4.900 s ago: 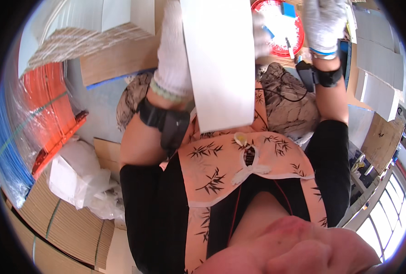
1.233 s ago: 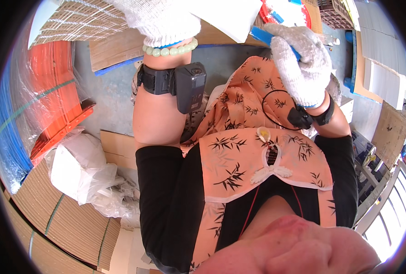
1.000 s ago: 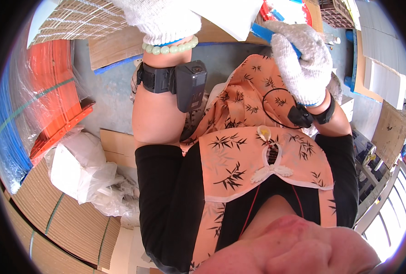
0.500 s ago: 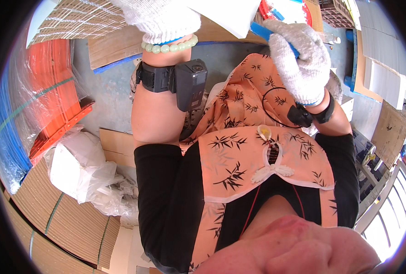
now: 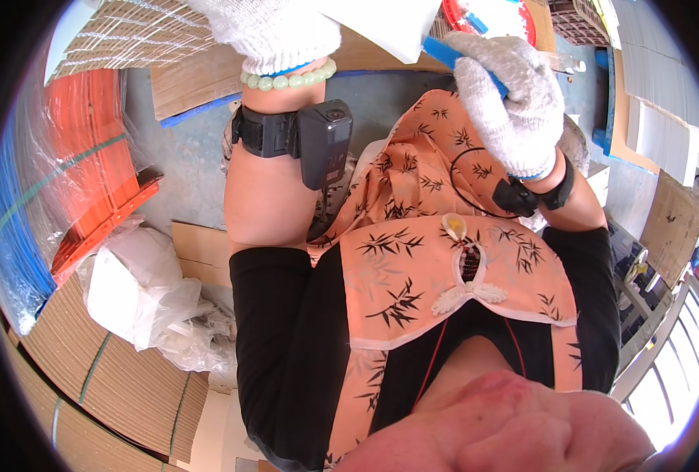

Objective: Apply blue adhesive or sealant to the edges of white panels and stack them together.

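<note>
My right hand (image 5: pixel 515 102), in a white knitted glove, is closed around a flat blue bar-shaped tool (image 5: pixel 444 53). Its kind is not clear from here. The tool's tip points up and left, close to the lower corner of a white sheet or board (image 5: pixel 393 27); I cannot tell whether they touch. At the top edge my left hand (image 5: pixel 275 31), gloved too, is beside that white sheet. Its fingers run out of view, so their hold is hidden. A bead bracelet and a black strapped device sit on the left forearm.
Stacked cardboard (image 5: pixel 137 35) lies at the upper left. A red round tray (image 5: pixel 515 23) with blue pieces stands beyond my right hand, near a brown crate (image 5: pixel 578 23). Orange panels (image 5: pixel 90 149) and crumpled plastic wrap (image 5: pixel 149 291) are on the left; white boards (image 5: pixel 664 71) stand right.
My right hand and the blue tool have shifted slightly left and up. My left hand has moved slightly left. The hold on the tool is unchanged.
</note>
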Available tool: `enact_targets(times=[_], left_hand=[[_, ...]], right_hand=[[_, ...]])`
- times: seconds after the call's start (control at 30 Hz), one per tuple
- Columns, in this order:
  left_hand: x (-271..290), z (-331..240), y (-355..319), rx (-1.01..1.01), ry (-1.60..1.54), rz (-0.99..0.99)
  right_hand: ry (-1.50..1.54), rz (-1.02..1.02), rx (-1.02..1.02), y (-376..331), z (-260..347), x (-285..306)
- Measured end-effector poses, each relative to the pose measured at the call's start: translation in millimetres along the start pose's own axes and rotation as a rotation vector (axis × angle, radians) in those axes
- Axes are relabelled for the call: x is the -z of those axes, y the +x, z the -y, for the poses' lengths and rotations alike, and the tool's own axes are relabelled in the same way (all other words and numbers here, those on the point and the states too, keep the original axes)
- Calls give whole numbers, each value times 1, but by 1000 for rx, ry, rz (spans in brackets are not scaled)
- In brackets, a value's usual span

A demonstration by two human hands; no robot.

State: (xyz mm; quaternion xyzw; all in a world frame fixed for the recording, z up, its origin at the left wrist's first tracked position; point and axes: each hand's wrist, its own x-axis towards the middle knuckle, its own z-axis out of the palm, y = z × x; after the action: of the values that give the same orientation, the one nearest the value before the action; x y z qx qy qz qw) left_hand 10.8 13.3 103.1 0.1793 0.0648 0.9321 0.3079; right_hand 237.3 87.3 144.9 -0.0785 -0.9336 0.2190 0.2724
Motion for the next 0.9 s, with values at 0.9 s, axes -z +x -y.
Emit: enact_targets(times=[0.9], left_hand=[[0,9,6,82,-122,86]], right_hand=[[-142,24,149,-5,-8,3]])
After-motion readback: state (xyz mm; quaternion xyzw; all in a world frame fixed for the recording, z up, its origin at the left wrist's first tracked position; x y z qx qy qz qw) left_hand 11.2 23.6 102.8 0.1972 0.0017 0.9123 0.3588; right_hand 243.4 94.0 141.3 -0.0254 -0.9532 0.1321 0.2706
